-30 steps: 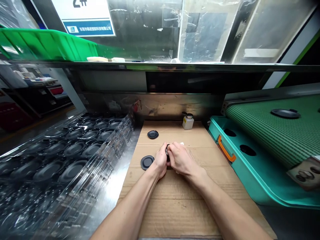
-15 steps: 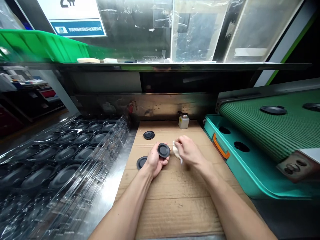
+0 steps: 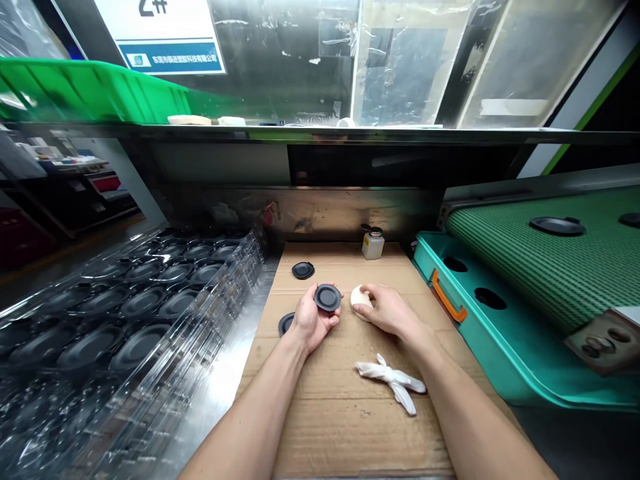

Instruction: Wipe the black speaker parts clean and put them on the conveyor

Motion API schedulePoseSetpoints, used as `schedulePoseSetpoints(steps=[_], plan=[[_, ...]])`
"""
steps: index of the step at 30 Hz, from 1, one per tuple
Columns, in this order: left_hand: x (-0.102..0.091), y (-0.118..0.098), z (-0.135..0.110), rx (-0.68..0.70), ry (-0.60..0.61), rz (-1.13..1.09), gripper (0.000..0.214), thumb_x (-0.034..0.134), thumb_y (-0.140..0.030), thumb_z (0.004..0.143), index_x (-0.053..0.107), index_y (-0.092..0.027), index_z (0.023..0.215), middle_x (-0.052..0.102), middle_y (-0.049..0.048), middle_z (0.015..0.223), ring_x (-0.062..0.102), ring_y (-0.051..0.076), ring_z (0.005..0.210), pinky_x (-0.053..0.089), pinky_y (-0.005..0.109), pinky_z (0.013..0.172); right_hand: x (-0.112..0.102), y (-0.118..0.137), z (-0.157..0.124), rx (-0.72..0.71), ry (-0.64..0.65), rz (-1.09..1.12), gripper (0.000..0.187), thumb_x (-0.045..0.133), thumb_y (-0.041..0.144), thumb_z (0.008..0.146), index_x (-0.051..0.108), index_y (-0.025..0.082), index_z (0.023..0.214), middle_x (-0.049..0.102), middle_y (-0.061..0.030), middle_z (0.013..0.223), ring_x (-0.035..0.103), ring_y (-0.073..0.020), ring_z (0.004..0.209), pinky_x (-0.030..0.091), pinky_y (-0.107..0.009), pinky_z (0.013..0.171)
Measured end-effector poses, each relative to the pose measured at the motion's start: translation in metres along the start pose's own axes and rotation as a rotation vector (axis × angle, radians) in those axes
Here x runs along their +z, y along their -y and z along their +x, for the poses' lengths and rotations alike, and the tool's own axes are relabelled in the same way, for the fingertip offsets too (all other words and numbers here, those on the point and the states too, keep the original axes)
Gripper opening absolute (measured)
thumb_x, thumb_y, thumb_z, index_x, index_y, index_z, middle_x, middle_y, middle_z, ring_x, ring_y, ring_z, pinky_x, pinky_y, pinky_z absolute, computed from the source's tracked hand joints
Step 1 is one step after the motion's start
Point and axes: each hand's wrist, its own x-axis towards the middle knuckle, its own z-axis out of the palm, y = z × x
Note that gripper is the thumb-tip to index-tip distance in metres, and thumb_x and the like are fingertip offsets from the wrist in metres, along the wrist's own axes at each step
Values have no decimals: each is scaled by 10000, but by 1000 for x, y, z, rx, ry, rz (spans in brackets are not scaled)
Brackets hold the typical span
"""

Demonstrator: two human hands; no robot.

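The left hand (image 3: pixel 311 321) holds a black disc (image 3: pixel 328 297) just above the cardboard sheet (image 3: pixel 350 427) that covers the middle of the bench (image 3: pixel 225 383). The grip is narrow, with thumb and fingertips closed on the disc's rim. The disc is round, so it has no long axis. Its flat face, with a raised ring around a sunken centre, is tilted up and back toward the camera.

Just beside it on the right, the right hand (image 3: pixel 389 311) is curled over a white pad (image 3: pixel 359 296) that rests on the cardboard, thumb and fingers closed on its edge. Disc and pad are near each other but apart.

A knotted white cloth (image 3: pixel 393 382) lies loose on the cardboard by the right forearm. Two spare discs lie flat, one far (image 3: pixel 303 270) and one (image 3: pixel 285 323) partly hidden behind the left hand. A small bottle (image 3: pixel 373 244) stands upright at the far edge.

Clear trays (image 3: pixel 125 300) of black discs are stacked on the left. On the right is a teal tray (image 3: pixel 505 363) with an orange handle (image 3: pixel 449 305), and behind it a green belt (image 3: pixel 550 267).

The sign (image 3: pixel 165 33) above reads "2#" over a blue strip of Chinese characters too small to make out.
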Motion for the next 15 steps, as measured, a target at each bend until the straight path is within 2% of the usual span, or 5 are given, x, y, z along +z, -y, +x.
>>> schedulePoseSetpoints(steps=[3,7,10,12,15], plan=[[0,0,-1,-6,0,-3,285,374,-430,903,504,-211,1031,642,95,862,542,155,515,303,227,417,7,8,-5,-43,-4,-41,369,518,468,841,598,257,1133,629,-76,1007,578,-226,921,374,-300,730],[1,1,-2,-7,10,-2,302,385,-441,902,503,-209,1054,645,96,863,550,158,524,323,233,424,13,14,-6,-30,-45,-70,346,574,433,804,605,245,1093,621,-85,968,576,-248,890,388,-319,717],[1,2,-1,8,9,-11,300,390,-440,903,507,-208,1054,648,94,876,550,156,523,324,235,422,13,17,-4,-28,-180,44,331,540,343,838,584,222,1143,619,-90,992,574,-235,917,410,-327,785],[0,3,1,23,-2,-27,294,386,-424,909,520,-197,1040,642,82,838,545,154,521,328,237,422,11,23,-4,-118,-277,183,335,525,335,860,575,209,1166,615,-88,1035,566,-218,954,418,-320,837],[-1,6,3,62,-36,-68,308,375,-389,925,561,-161,1014,627,65,767,548,145,550,385,245,466,11,37,-9,-412,-224,316,279,547,320,862,610,241,1121,607,-58,1073,549,-191,990,420,-295,872]])
